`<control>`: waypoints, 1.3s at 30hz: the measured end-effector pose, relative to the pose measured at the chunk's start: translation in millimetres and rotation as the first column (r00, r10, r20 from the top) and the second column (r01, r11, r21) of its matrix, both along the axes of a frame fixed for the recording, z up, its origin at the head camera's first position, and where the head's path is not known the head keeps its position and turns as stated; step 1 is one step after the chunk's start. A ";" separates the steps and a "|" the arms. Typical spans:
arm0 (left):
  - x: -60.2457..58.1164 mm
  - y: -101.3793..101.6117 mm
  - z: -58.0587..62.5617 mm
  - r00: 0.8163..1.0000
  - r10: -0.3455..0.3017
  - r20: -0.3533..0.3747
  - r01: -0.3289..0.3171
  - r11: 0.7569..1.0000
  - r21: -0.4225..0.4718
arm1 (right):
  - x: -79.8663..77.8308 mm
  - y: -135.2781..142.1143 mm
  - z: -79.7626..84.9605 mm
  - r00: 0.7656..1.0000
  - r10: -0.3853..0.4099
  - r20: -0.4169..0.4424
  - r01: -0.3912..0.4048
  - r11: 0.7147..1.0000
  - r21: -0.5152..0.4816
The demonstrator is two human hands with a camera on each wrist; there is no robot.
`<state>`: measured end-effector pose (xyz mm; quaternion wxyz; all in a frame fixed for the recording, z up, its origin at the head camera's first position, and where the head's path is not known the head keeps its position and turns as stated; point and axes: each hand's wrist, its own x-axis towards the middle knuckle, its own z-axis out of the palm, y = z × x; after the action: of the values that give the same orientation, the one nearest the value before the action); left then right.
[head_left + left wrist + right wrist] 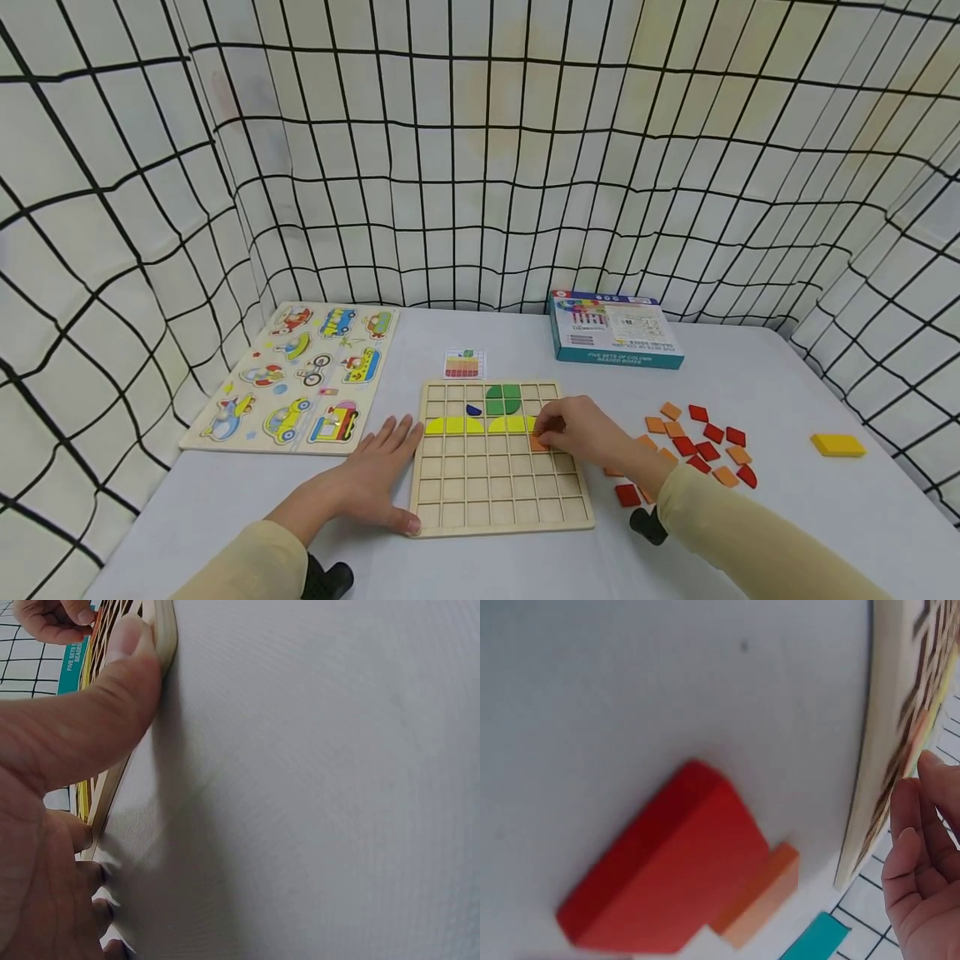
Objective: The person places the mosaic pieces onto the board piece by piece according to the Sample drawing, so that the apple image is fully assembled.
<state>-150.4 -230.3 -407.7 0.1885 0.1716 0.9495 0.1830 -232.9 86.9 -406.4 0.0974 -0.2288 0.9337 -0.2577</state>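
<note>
A wooden grid board [502, 529] lies on the table in the head view. Green quarter-round pieces [503, 400], a small blue piece [473, 410] and a row of yellow pieces [455, 426] sit in its upper cells. My left hand [372, 486] rests spread along the board's left side, its thumb [124, 656] at the near corner. With bent fingers my right hand [581, 427] pinches an orange square tile [537, 443] at the right-hand column, just below the yellow row. The fingers partly hide that tile.
Loose red tiles [627, 496] and orange tiles [726, 477] lie scattered right of the board, some behind the right forearm. A pattern card [465, 364] and a box [615, 332] are behind it. At left is a vehicle puzzle board [300, 379]; far right, a yellow block [837, 445].
</note>
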 end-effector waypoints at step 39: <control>-1.1 -0.5 -3.7 1.000 -0.001 -0.010 0.001 1.000 0.009 | 18.2 78.3 4.5 1.000 -0.019 0.018 0.018 0.999 0.034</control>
<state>-151.4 -230.8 -411.3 0.1833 0.1738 0.9495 0.1863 -214.6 165.3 -401.9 0.1073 -0.2162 0.9391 -0.2448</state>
